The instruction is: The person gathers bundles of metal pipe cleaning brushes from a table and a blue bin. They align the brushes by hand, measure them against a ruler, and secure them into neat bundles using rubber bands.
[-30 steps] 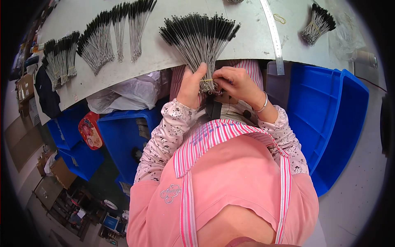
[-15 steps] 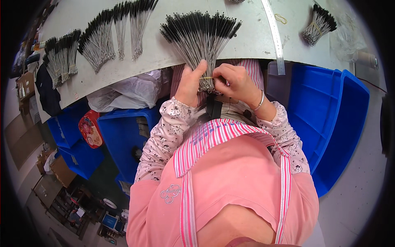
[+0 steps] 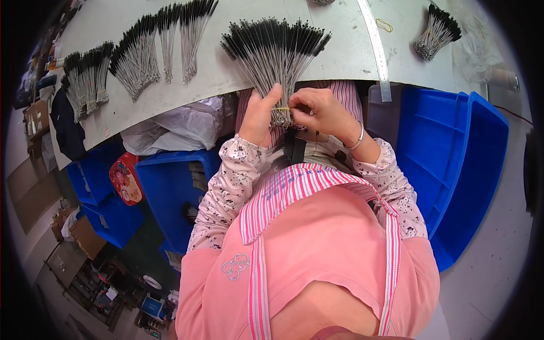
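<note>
A thick bundle of wire-handled bottle brushes (image 3: 276, 62) fans out over the table's near edge, black bristles pointing away from me. My left hand (image 3: 260, 116) is wrapped around its twisted wire handles, thumb on top. A yellow rubber band (image 3: 280, 108) circles the handles near their looped ends. At the bundle's right side, my right hand (image 3: 322, 113) has thumb and forefinger curled together at the band, seemingly pinching it. Those fingertips partly hide the band's right end.
More brush bundles (image 3: 136, 59) lie in a row on the table (image 3: 170, 102) at left, and a banded bundle (image 3: 436, 35) at right. A metal ruler (image 3: 376, 48) and a loose rubber band (image 3: 385, 26) lie between. Blue crates (image 3: 433, 136) stand below on both sides.
My right fingers have shifted very slightly at the rubber band. The left hand keeps its hold on the bundle, and the whole view has moved a little.
</note>
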{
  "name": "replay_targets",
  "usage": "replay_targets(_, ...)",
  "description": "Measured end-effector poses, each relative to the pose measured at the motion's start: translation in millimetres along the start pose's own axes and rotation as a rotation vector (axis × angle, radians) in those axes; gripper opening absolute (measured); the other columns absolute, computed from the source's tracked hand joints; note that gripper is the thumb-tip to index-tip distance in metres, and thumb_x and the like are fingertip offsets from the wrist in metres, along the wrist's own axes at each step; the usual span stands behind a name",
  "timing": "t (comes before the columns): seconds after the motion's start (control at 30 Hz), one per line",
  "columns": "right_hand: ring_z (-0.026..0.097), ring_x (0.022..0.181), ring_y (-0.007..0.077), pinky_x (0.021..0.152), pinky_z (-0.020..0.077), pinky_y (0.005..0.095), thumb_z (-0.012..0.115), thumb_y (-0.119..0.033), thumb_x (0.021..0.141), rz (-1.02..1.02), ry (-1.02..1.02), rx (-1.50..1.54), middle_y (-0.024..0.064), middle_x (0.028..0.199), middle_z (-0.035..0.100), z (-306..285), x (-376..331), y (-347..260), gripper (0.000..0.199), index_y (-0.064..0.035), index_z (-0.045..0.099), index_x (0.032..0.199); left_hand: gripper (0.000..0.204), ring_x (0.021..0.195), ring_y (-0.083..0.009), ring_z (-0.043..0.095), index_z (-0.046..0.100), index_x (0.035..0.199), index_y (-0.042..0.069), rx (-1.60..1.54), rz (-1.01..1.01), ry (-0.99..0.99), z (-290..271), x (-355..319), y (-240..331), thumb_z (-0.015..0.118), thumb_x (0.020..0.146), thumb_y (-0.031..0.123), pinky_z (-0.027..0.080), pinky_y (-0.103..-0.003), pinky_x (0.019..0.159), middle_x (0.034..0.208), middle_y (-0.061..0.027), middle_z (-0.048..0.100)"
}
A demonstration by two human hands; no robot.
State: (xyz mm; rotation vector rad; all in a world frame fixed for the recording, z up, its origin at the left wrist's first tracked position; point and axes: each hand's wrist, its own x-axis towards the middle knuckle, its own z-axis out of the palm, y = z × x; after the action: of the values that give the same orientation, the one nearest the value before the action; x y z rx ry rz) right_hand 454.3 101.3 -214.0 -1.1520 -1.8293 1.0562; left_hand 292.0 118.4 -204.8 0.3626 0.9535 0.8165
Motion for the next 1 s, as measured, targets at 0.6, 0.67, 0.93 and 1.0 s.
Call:
replay_targets(0.6, 0.051, 0.050, 0.0072, 0.044, 0.0399, 0.0198, 0.059, -0.003, 0.076, 0.562, -0.151, 1.050, 0.0009, 0.064, 0.054, 1, -9, 10, 0.004, 0.0005, 0.057, 0.077, 0.027, 0.082, -0.0152, 0.061, 0.047, 0.112, 0.003, 0.095, 0.050, -0.053, -1, -7, 6, 0.055, 0.089, 0.014, 0.051, -0.030, 0.068, 0.098, -0.0067, 0.059)
replay_targets(0.67, 0.052, 0.050, 0.0083, 0.043, 0.0392, 0.0209, 0.058, -0.003, 0.075, 0.576, -0.124, 1.161, 0.0009, 0.064, 0.054, 5, -10, 10, 0.006, 0.0012, 0.057, 0.079, 0.027, 0.081, -0.0148, 0.061, 0.048, 0.111, 0.003, 0.069, 0.041, -0.039, 1, -8, 8, 0.055, 0.088, 0.014, 0.052, -0.029, 0.067, 0.097, -0.0067, 0.059)
replay_targets(0.93, 0.052, 0.059, 0.0073, 0.049, 0.0427, 0.0234, 0.059, 0.004, 0.072, -0.158, 0.336, 0.068, 0.0025, 0.073, 0.053, 30, -11, -11, 0.014, -0.0021, 0.049, 0.081, 0.016, 0.066, -0.0115, 0.061, 0.059, 0.092, 0.005, 0.038, -0.108, -0.067, -10, -5, 12, 0.062, 0.081, 0.016, 0.051, -0.026, 0.057, 0.079, -0.0027, 0.062)
replay_targets(1.0, 0.052, 0.060, 0.0068, 0.048, 0.0423, 0.0220, 0.058, 0.004, 0.075, 0.015, 0.412, 0.432, 0.0032, 0.075, 0.054, 41, -16, -12, 0.014, -0.0028, 0.049, 0.084, 0.016, 0.065, -0.0121, 0.061, 0.059, 0.092, 0.005, 0.025, -0.170, -0.090, -12, -3, 14, 0.062, 0.080, 0.015, 0.051, -0.026, 0.056, 0.079, -0.0033, 0.062)
